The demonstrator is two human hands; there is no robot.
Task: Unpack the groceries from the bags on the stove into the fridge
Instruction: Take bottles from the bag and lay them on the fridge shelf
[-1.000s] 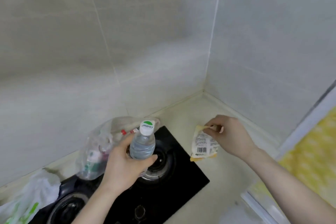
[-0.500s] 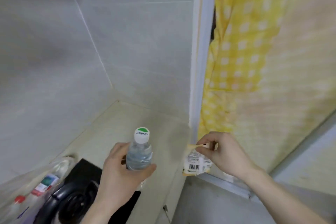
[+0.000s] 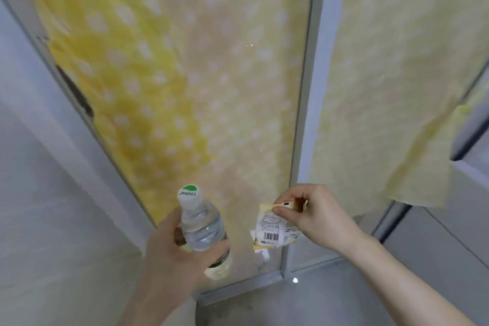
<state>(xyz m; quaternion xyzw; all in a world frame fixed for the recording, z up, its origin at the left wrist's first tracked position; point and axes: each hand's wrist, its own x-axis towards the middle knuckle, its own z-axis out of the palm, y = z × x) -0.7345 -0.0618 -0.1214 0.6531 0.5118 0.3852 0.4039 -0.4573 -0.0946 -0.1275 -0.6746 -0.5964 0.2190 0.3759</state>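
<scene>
My left hand (image 3: 169,254) grips a clear water bottle (image 3: 202,227) with a white cap marked green, held upright at lower centre. My right hand (image 3: 315,216) pinches the top edge of a small yellow-and-white food packet (image 3: 272,231) with a barcode, which hangs down from my fingers. Both items are in the air in front of a glass door. The stove, the bags and the fridge are out of view.
A sliding glass door with a grey metal frame (image 3: 304,114) fills the view, backed by a yellow dotted curtain (image 3: 164,74). A pale wall (image 3: 34,206) stands at left. Grey floor (image 3: 317,302) shows at the bottom.
The view has swung right, away from the stove and counter corner, onto the glass door and curtain. Both hands kept their hold on the bottle and the packet.
</scene>
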